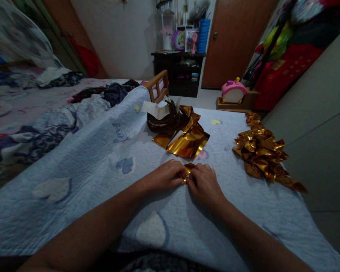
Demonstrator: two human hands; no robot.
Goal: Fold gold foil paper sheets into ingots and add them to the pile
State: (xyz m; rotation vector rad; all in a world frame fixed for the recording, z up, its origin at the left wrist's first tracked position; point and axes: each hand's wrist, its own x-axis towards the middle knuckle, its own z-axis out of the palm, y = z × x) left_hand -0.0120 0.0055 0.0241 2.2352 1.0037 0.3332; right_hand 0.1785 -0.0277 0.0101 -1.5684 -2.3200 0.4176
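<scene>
Between my two hands is a small piece of gold foil paper (189,168), mostly hidden by the fingers. My left hand (170,174) is closed on its left side, thumb against the fingers. On the other side my right hand (204,182) pinches it too, with the fingers curled. Just beyond lies a fanned stack of gold foil sheets (188,143), some with their pale backs up. To the right is a heap of folded gold foil pieces (262,153), crumpled and pointed in shape.
A pale blue quilt with heart patterns (102,177) covers the bed under my hands. Clothes (113,92) lie along the left. A wooden rail (158,87) rises at the far edge. Beyond stand a dark cabinet (177,73) and a pink toy (234,90); a cabinet wall (323,143) borders the right.
</scene>
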